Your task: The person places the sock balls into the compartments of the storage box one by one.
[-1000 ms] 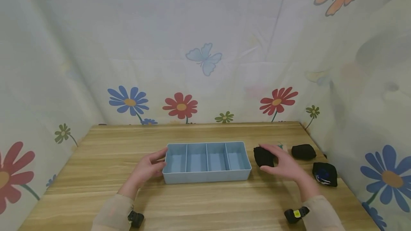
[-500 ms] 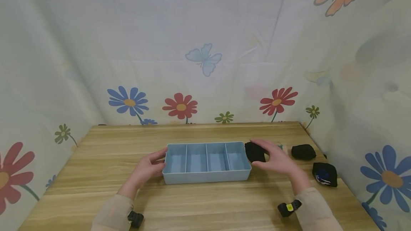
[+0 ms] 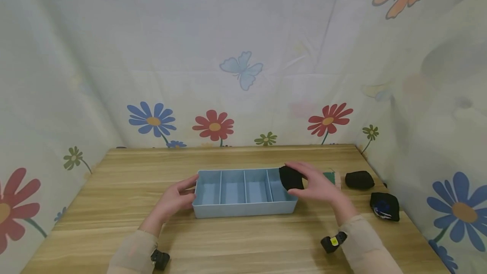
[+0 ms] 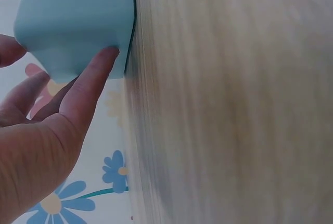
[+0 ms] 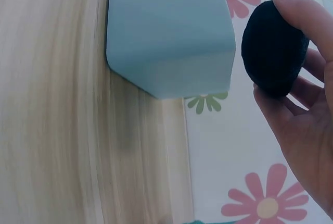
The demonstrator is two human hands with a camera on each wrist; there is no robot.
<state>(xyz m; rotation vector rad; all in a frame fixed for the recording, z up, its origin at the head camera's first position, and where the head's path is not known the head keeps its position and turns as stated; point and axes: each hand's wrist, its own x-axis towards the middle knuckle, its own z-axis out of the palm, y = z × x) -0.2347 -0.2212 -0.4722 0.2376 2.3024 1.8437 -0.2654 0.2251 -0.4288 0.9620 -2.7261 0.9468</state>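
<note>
A light blue box (image 3: 243,210) with several compartments in a row sits mid-table. My left hand (image 3: 176,198) touches its left end; in the left wrist view the thumb (image 4: 96,78) lies against the end wall. My right hand (image 3: 316,184) holds a small, plump black cloth bag (image 3: 291,178) between thumb and fingers. In the head view the bag overlaps the rightmost compartment. From the right wrist, the bag (image 5: 274,49) shows as a dark oval above rim level, beside the box's end (image 5: 192,73).
To the right lie two more black cloth bags, one plain (image 3: 359,180) and one with a blue and white pattern (image 3: 385,206). A green and pale flat piece (image 3: 332,177) lies partly behind the right hand. Flower-printed cloth (image 3: 266,96) walls the wooden table (image 3: 236,244).
My right hand has moved left with the black cloth bag, from beside the box to its right end. More of the green piece shows. The left hand and box stay put.
</note>
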